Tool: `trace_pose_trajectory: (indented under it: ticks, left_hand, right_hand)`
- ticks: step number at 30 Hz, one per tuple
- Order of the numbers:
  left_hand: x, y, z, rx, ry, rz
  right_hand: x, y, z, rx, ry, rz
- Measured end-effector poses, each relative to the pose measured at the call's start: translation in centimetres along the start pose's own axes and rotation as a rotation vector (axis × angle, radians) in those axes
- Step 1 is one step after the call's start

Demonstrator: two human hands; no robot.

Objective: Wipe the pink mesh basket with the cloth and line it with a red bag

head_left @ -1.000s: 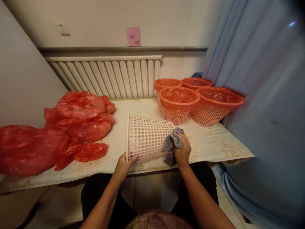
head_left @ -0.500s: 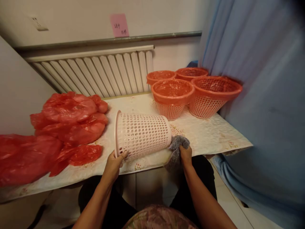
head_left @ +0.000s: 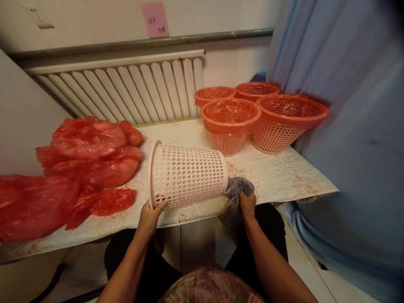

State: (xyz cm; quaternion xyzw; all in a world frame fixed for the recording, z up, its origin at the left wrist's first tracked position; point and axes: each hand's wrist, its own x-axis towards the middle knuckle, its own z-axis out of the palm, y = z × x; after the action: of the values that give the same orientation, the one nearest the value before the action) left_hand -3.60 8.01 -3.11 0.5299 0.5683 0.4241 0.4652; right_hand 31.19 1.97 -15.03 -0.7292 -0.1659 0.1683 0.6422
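Note:
A pale pink perforated wastebasket (head_left: 191, 176) lies on its side on the table, its wide rim to the left and its base to the right. My left hand (head_left: 150, 216) grips the rim at its lower edge, thumb on the outer wall. In my right hand (head_left: 248, 204) is a bunched grey cloth (head_left: 235, 198), held against or right beside the basket's base; the exact contact is hard to see. Part of the cloth hangs over the table's front edge.
Several wastebaskets with red liners (head_left: 229, 122) stand at the back right, near a blue curtain (head_left: 353, 160). Red plastic bags (head_left: 91, 147) are heaped on the left of the cloth-covered table (head_left: 176, 128). Behind the table is a white radiator (head_left: 126, 90).
The view has tilted slightly downward. Both hands keep their holds on the wastebasket and the cloth, with hardly any movement.

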Motion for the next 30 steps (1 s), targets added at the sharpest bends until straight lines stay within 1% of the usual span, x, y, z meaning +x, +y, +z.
trace_pose_trajectory:
  ticks: [5,8,11,13,17,21,26,28,30]
  left_hand:
    - [0.0,-0.4,-0.6,0.161,-0.091,0.075]
    - [-0.1,-0.4,-0.7,0.162,-0.144,0.075]
    - [-0.2,-0.1,-0.7,0.119,-0.085,0.042]
    - [-0.3,0.5,-0.6,0.097,-0.048,0.028]
    - [-1.1,2.5,-0.5,0.057,-0.076,0.064]
    - [-1.8,4.1,-0.2,-0.015,-0.093,0.077]
    - [-1.9,4.7,0.1,-0.032,-0.067,0.079]
    - [-1.8,4.7,0.2,-0.035,-0.062,0.076]
    - [-1.8,4.7,0.2,-0.029,-0.057,0.079]
  right_hand:
    - [0.1,0.2,0.1,0.015,0.017,0.004]
    - [0.2,0.0,-0.1,0.039,0.020,0.015]
    - [0.2,-0.5,-0.4,0.071,0.008,0.027]
    - [0.2,-0.9,-0.6,0.091,-0.001,0.029]
    - [-0.1,-2.0,-0.9,0.106,0.006,0.013]
    - [-0.3,-3.8,-1.1,0.080,0.028,-0.031]
    - [-1.2,-7.3,-0.8,0.058,0.035,-0.115]
    - [-1.7,-8.6,-0.5,0.011,-0.002,-0.159]
    - [-2.2,-9.7,-0.2,-0.019,-0.077,-0.170]
